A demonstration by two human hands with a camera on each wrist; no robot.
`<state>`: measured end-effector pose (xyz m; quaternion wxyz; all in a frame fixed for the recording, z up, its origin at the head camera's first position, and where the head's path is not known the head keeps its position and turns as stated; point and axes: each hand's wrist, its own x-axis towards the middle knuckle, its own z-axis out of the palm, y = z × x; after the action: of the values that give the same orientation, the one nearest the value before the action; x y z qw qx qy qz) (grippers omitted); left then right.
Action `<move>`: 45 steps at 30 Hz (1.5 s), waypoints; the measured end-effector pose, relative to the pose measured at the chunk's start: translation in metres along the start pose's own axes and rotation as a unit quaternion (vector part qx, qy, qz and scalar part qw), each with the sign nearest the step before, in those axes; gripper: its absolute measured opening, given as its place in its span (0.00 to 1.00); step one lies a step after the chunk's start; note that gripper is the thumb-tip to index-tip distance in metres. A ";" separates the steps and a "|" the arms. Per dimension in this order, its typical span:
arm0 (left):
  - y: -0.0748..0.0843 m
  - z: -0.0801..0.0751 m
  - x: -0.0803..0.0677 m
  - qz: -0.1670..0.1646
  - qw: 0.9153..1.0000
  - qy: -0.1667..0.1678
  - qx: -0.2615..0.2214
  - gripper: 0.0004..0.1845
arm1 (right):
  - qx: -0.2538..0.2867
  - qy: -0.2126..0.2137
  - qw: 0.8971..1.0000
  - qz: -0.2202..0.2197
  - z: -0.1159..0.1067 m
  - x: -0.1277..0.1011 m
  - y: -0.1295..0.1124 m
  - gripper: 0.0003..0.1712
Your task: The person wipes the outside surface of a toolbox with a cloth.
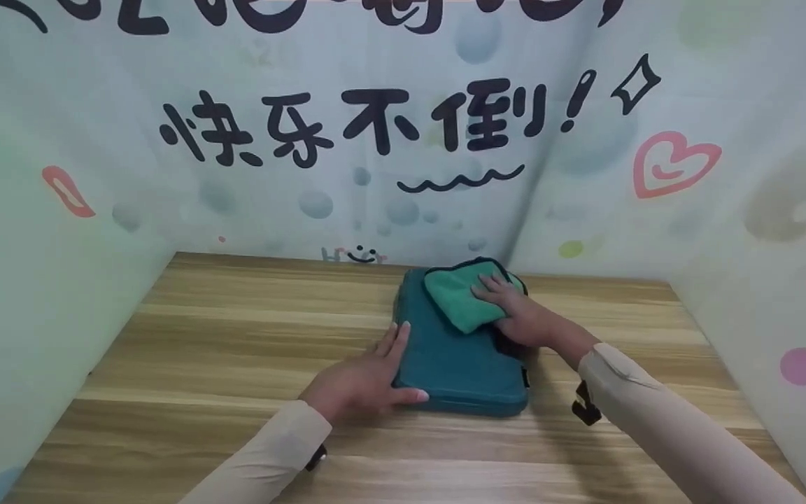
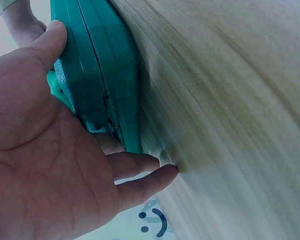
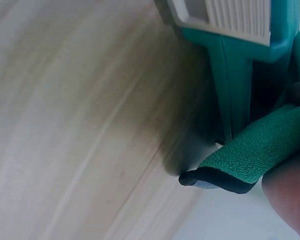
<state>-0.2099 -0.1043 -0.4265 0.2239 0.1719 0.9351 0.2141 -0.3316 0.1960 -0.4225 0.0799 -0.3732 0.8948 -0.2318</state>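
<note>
Wall (image 1: 347,175) reading "快乐不倒!"; left hand (image 1: 364,378) flat against case (image 1: 459,357), right hand (image 1: 522,311) spread on cloth (image 1: 455,294).

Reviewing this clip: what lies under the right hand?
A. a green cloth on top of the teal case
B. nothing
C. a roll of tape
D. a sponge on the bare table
A: the right hand presses a green cloth flat onto the teal case, while the left hand steadies the case's near-left corner.

Both arms reach forward, left hand (image 1: 361,381) and right hand (image 1: 518,315) lying flat, fingers straight.
</note>
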 end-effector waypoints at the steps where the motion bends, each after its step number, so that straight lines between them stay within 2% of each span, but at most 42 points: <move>1: 0.000 0.000 0.000 0.000 1.000 0.000 0.000 0.60 | -0.001 -0.002 1.000 -0.005 0.001 -0.002 -0.001 0.37; 12: -0.001 0.002 0.001 0.018 1.000 0.011 0.022 0.60 | 0.024 -0.027 0.998 -0.046 0.013 -0.030 -0.021 0.39; 17: -0.001 0.002 0.001 0.020 0.999 0.014 0.027 0.59 | 0.025 -0.037 0.996 -0.080 0.019 -0.046 -0.032 0.40; 28: 0.000 0.001 -0.002 0.023 0.999 0.021 0.016 0.59 | -0.019 -0.015 0.989 -0.149 0.031 -0.082 -0.048 0.36; 35: -0.002 0.003 -0.002 0.023 0.999 0.026 0.017 0.58 | 0.012 -0.011 0.985 -0.173 0.034 -0.086 -0.051 0.35; 41: -0.002 0.006 -0.004 0.050 0.997 0.047 0.021 0.54 | 0.028 -0.005 0.981 -0.194 0.034 -0.087 -0.049 0.38; 45: 0.001 0.006 -0.005 0.062 0.996 0.053 0.030 0.49 | 0.033 -0.008 0.981 -0.192 0.034 -0.087 -0.048 0.37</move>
<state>-0.2029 -0.1038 -0.4292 0.1549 0.2246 0.9392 0.2086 -0.2286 0.2162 -0.4317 0.0530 -0.5374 0.7975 -0.2692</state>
